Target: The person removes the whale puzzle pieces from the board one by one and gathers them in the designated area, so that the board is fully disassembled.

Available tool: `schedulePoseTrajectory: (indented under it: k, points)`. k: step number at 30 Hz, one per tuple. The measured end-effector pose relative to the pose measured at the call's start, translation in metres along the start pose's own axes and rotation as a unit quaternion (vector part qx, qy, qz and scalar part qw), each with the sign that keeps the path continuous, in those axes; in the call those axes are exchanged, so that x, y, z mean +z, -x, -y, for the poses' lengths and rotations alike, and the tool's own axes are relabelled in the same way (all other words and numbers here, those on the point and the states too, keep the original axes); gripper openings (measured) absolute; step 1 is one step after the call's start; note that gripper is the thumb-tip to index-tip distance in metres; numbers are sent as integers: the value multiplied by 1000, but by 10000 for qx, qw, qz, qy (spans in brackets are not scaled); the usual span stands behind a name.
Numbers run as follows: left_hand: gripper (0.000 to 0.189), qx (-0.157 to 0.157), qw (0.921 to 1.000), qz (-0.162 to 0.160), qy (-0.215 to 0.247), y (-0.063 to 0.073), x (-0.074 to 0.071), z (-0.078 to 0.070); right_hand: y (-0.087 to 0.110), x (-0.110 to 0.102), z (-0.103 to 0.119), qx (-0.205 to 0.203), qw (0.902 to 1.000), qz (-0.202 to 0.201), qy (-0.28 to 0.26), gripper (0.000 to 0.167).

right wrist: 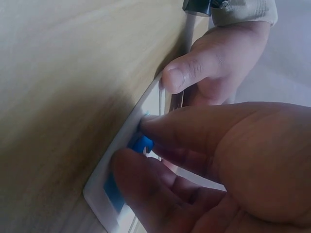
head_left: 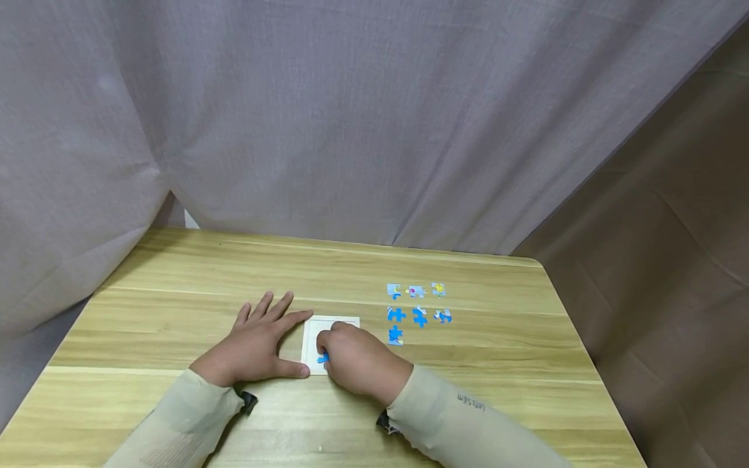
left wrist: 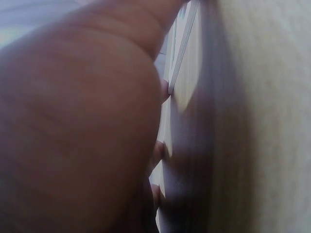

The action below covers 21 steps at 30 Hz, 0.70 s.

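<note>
A small white puzzle tray (head_left: 312,338) with a raised rim lies on the wooden table. My left hand (head_left: 254,344) is flat with fingers spread, its thumb and index fingertip at the tray's left edge. My right hand (head_left: 365,364) is over the tray, pinching a blue jigsaw piece (right wrist: 142,144) between thumb and fingers, low over the tray floor. In the right wrist view another blue patch (right wrist: 113,194) shows inside the tray by its rim, partly behind a finger. The right hand hides much of the tray in the head view. My left palm fills most of the left wrist view.
Right of the tray, loose jigsaw pieces lie in rows: a back row including a yellow-flower piece (head_left: 438,289), a middle row with a blue piece (head_left: 420,316), and a single piece (head_left: 395,336) in front. A grey curtain (head_left: 328,130) hangs behind the table.
</note>
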<state>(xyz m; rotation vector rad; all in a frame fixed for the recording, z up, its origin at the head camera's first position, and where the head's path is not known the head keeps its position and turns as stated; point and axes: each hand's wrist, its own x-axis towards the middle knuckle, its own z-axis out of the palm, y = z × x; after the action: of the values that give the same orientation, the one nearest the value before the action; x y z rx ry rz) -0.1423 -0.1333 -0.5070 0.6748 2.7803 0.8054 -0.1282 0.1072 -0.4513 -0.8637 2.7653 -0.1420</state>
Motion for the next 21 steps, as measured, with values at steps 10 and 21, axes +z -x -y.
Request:
schedulePoseTrajectory:
  k: [10,21]
  points:
    - [105,-5,10000,-27,15,0,0,0,1,3,-1,-17,9999,-102,-62,9]
    - [105,-5,10000,-17,8,0,0,0,1,2,-3,-45,10000,30,21,12]
